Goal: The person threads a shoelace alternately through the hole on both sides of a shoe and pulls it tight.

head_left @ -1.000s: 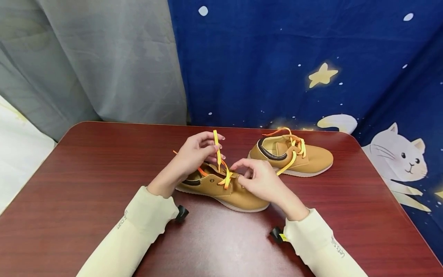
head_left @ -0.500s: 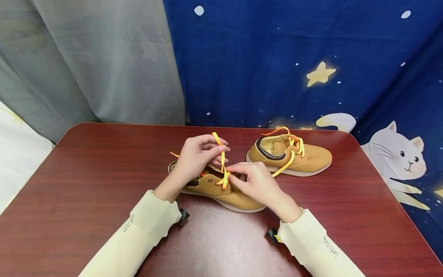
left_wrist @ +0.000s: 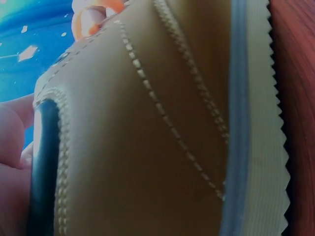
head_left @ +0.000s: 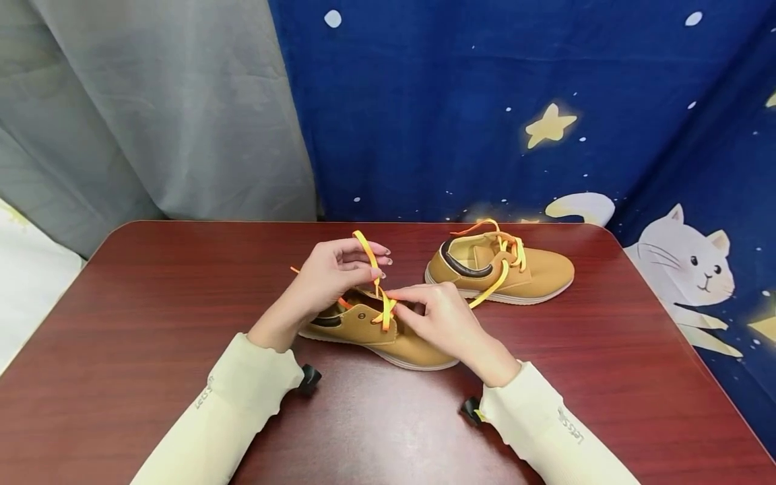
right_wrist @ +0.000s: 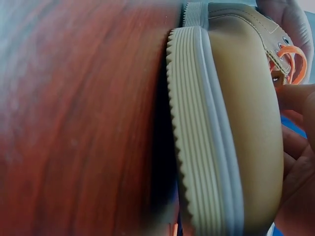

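Note:
A tan lace-up shoe (head_left: 418, 351) rests on the table, toe to the right, dark padding at its collar. Above its opening, my left hand (head_left: 318, 279) pinches one end of a yellow-orange shoelace (head_left: 366, 248) between thumb and fingers. My right hand (head_left: 445, 320) reaches over the toe, its thumb and index finger pinching the lace where it crosses at the front eyelets. In the left wrist view, the shoe's stitched side (left_wrist: 133, 132) takes up most of the picture. The right wrist view has the ribbed sole edge (right_wrist: 197, 132), with fingers (right_wrist: 298, 101) beside the upper.
Behind and to the right stands a second tan shoe (head_left: 545, 276), its laces threaded and loose ends hanging. Both shoes are on a reddish-brown table (head_left: 151, 303). A grey curtain (head_left: 200, 114) and a blue star-patterned curtain (head_left: 424, 101) hang behind the far edge.
My right thumb and index finger have moved left onto the lace crossing and closed together there. The left hand keeps its pinch, and the lace end it holds now leans left.

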The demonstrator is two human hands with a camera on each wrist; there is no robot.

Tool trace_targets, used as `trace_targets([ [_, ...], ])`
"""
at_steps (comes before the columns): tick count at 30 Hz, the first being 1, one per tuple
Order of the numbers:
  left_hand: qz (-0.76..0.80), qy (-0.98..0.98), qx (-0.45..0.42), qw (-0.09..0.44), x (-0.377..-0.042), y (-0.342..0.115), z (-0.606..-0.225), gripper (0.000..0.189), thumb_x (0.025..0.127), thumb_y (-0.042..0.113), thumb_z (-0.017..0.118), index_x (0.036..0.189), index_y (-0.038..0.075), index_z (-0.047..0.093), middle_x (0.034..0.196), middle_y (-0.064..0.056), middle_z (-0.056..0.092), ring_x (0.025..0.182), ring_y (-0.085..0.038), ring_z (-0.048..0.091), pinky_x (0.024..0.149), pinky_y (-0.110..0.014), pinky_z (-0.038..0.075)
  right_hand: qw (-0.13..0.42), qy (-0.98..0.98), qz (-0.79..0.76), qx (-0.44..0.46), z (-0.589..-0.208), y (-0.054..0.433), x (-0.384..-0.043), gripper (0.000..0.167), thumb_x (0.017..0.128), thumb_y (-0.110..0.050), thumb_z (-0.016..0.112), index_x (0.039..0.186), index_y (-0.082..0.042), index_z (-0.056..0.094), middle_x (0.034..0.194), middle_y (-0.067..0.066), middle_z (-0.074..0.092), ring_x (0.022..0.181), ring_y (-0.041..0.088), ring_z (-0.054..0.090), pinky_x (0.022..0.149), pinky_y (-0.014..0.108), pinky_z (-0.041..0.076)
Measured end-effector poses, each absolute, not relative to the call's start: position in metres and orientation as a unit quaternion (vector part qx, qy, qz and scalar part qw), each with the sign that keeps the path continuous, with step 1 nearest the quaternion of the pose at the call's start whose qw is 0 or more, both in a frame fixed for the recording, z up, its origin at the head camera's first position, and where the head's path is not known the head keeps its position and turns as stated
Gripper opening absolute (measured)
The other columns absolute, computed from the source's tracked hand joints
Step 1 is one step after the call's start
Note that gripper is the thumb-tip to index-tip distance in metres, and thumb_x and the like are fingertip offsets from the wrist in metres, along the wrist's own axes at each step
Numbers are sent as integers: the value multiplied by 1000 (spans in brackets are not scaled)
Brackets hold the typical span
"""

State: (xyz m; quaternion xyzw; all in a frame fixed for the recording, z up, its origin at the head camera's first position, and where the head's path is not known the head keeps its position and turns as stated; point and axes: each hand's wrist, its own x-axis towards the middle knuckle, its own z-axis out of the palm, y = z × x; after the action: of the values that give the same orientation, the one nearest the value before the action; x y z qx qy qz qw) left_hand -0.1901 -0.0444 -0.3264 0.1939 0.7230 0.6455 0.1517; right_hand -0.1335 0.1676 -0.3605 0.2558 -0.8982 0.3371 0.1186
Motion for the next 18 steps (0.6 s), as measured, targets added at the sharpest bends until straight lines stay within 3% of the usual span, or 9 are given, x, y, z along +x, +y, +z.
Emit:
trace_targets([
  [6, 646, 729, 181, 138, -190, -50, -322, 29, 89, 1, 74, 117, -6, 68, 115, -23, 74, 96, -15, 76, 80, -30, 62, 107, -900, 340, 251, -360, 167, -133, 35, 90, -14, 71, 124, -22, 74, 74, -6, 71, 53, -5, 50, 49, 18, 42],
  [12, 634, 735, 186, 153, -188, -48, -319, 29, 90, 5, 73, 117, -7, 69, 112, -24, 74, 87, -9, 76, 74, -28, 62, 116, -892, 331, 284, -359, 167, -134, 43, 88, -12, 71, 130, -17, 69, 70, -5, 69, 55, -5, 54, 53, 16, 45],
  [15, 629, 736, 194, 159, -187, -47, -318, 27, 91, 6, 73, 116, -4, 70, 109, -20, 76, 84, -10, 75, 75, -28, 62, 135, -887, 321, 302, -359, 168, -133, 38, 88, -13, 74, 126, -18, 72, 72, -5, 71, 56, -3, 54, 54, 16, 43],
  [18, 628, 737, 196, 155, -187, -48, -317, 25, 92, 7, 72, 115, -1, 71, 105, -13, 77, 81, -10, 74, 75, -29, 61, 162, -881, 307, 320, -360, 169, -133, 32, 89, -14, 75, 120, -21, 76, 88, -4, 78, 60, 1, 56, 55, 17, 42],
])
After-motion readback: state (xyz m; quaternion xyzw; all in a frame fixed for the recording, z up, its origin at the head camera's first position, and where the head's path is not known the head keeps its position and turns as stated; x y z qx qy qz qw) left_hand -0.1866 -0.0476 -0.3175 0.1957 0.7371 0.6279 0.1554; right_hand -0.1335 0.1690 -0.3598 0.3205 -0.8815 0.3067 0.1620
